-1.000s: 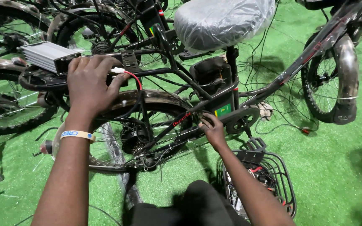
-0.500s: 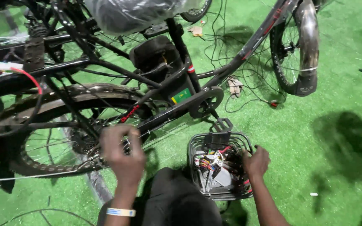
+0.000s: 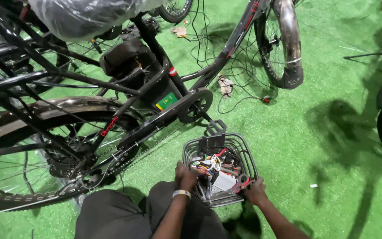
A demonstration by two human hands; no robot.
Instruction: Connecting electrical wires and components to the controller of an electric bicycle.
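The wire basket [image 3: 219,170] sits on the green turf [image 3: 323,132] right in front of your knees, just below the pedal [image 3: 216,127] and chainring [image 3: 195,105] of the black bicycle [image 3: 147,93]. It is packed with loose parts: a bundle of coloured wires [image 3: 206,166], a pale flat box [image 3: 224,181] and what looks like a chain, though the clutter makes that hard to be sure of.

Your left hand [image 3: 185,177] reaches over the near rim with its fingers curled down into the wiring; whether it has actually closed on anything I cannot tell. Your right hand [image 3: 256,191] is wrapped around the basket's near right corner, gripping the rim beside a red piece.

The risk lies in that tangle. Pull one part up and the wires may drag others with it, or snag on the basket mesh and strain a connector. The basket also sits close under the pedal, so lifting it straight could knock it against the crank and spill small parts into the turf.
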